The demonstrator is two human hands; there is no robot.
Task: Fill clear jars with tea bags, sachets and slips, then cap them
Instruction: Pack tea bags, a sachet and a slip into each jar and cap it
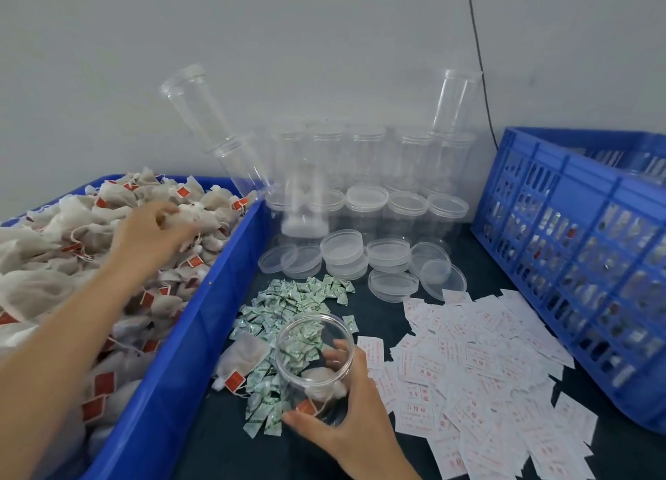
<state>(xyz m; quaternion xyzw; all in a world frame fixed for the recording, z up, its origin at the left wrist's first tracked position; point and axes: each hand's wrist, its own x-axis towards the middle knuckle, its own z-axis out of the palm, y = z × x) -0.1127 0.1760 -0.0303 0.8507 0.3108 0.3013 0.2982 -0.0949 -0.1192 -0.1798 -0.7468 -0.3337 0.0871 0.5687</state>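
My right hand wraps clear round plastic jar; left hand bent over white red-tagged tea-bag heap, grip unclear. I'd pinch few, tilt jar leftward.

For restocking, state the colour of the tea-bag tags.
Red tags, seen best in the head view on the loose tea bag.

light: bright, even — soft shadows | blur: stacked jars | edges: wide-angle bowing
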